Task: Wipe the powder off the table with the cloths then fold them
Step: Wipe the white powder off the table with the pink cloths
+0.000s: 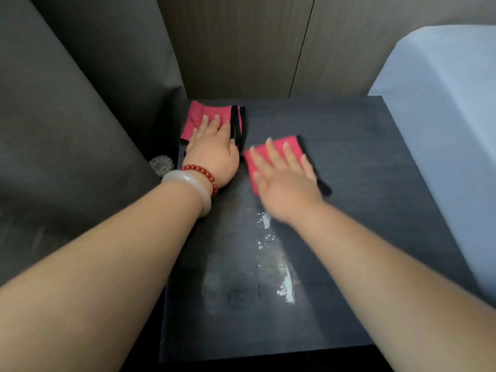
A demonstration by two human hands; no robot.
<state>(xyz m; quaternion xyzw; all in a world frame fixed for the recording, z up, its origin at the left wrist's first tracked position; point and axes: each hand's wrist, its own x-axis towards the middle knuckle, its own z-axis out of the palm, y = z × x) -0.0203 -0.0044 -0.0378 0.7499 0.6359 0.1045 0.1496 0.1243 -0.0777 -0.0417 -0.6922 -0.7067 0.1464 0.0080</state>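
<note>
Two red cloths with black edging lie on the dark table (362,162). My left hand (214,149) presses flat on the left cloth (204,111) near the table's far left corner. My right hand (284,178) lies flat, fingers spread, on the right cloth (281,145) at the table's middle. White powder (287,285) is smeared in streaks and small clumps on the near half of the table, between my forearms. A further patch of the powder (264,218) sits just below my right wrist.
A grey upholstered seat (67,130) borders the table on the left, and a pale blue-grey padded surface (442,116) rises on the right. A small round patterned object (161,165) lies in the gap by the table's left edge. Wood panels stand behind.
</note>
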